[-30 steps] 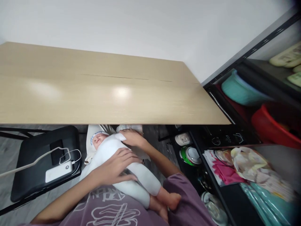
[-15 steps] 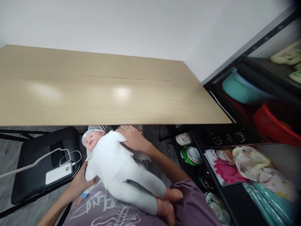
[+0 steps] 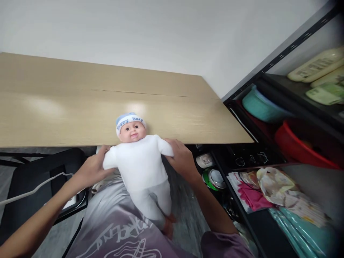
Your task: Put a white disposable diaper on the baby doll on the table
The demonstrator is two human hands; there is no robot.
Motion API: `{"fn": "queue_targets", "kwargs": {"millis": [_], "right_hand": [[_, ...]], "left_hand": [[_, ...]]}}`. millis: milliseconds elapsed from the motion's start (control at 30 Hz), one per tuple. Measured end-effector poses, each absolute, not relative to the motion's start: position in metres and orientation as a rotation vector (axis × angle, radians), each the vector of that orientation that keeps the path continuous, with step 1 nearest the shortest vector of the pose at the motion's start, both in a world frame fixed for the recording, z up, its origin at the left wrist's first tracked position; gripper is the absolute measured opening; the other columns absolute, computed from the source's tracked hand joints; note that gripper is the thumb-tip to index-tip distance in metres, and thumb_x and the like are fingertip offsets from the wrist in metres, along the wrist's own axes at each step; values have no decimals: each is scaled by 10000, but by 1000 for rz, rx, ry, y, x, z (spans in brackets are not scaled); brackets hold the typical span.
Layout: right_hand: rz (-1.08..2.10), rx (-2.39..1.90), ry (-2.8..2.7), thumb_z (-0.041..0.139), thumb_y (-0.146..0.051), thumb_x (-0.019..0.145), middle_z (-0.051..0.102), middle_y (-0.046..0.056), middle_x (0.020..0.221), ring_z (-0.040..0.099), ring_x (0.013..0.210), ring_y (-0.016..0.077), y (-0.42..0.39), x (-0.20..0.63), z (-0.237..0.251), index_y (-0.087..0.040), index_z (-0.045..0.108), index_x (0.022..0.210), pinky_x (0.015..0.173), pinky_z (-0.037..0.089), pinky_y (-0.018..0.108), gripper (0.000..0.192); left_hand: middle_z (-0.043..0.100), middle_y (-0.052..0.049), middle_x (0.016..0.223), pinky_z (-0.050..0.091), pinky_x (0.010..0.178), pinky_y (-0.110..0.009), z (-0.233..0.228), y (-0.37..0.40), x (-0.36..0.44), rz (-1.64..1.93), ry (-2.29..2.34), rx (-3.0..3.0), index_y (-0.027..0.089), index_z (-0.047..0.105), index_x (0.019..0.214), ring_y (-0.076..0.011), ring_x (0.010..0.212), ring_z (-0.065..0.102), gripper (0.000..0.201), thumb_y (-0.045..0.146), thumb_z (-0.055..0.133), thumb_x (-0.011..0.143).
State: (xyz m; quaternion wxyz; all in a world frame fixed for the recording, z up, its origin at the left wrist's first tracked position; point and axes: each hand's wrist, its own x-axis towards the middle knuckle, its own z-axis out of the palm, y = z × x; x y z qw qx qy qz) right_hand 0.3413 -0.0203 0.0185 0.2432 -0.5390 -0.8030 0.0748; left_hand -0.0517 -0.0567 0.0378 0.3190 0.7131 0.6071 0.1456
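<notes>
A baby doll point(image 3: 141, 165) in a white top, pale grey trousers and a blue-and-white cap point(image 3: 131, 120) hangs face-up before me. Its head overlaps the near edge of the wooden table point(image 3: 67, 118); its legs and bare feet hang down over my lap. My left hand point(image 3: 95, 166) is closed around one of its arms, at the left. On the right, my right hand point(image 3: 181, 156) grips the other arm. The doll's own hands are hidden inside my grasp.
To the left is a black chair point(image 3: 21, 190) with a white cable and a partly covered white power bank point(image 3: 70, 202). At right, a black shelf holds a teal basin point(image 3: 264, 105), a red basin point(image 3: 301, 147), pink cloth point(image 3: 252, 195) and plastic bags.
The doll has been raised and turned from lying slanted across my lap to upright, its head now at the table edge. My hands have moved from its body to both arms.
</notes>
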Motion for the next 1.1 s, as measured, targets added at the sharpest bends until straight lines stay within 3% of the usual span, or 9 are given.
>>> {"fn": "queue_targets", "kwargs": {"millis": [133, 300, 533, 833, 1100], "right_hand": [[152, -1533, -2045, 610, -353, 1100, 786, 140, 1281, 711, 1212, 367, 4, 343, -7, -220, 692, 1402, 1026, 582, 470, 340], [151, -1498, -2006, 587, -383, 1119, 763, 163, 1341, 681, 1246, 380, 36, 336, -20, -201, 670, 1457, 1071, 562, 501, 392], [122, -1491, -2030, 534, -515, 1176, 760, 182, 1357, 667, 1249, 387, 98, 325, -29, -169, 676, 1463, 1083, 556, 501, 471], [-22, -1503, -2061, 414, -624, 1204, 747, 221, 1378, 641, 1233, 403, 204, 311, -48, -158, 662, 1491, 1102, 541, 536, 600], [-107, -1576, -2029, 353, -611, 1217, 732, 238, 1377, 629, 1243, 403, 304, 294, -56, -125, 646, 1498, 1114, 524, 539, 633]], "left_hand": [[802, -123, 1146, 507, 792, -358, 41, -9, -57, 364, 1602, 2022, 225, 517, 1364, -370, 979, 781, 638, 636, 676, 903], [813, -138, 1213, 475, 821, -351, 47, 24, -74, 380, 1758, 2119, 218, 559, 1462, -393, 1060, 777, 751, 759, 653, 950], [826, -135, 1248, 467, 870, -352, 38, 78, -89, 530, 1853, 2210, 208, 696, 1405, -356, 1088, 739, 688, 777, 592, 1033], [794, -178, 1204, 514, 1033, -505, -5, 190, -105, 715, 1899, 2446, 212, 747, 1436, -421, 1172, 711, 761, 820, 532, 1033], [805, -170, 1262, 519, 1011, -480, -10, 284, -111, 858, 1867, 2467, 215, 749, 1426, -397, 1173, 714, 734, 796, 546, 1026]]}}
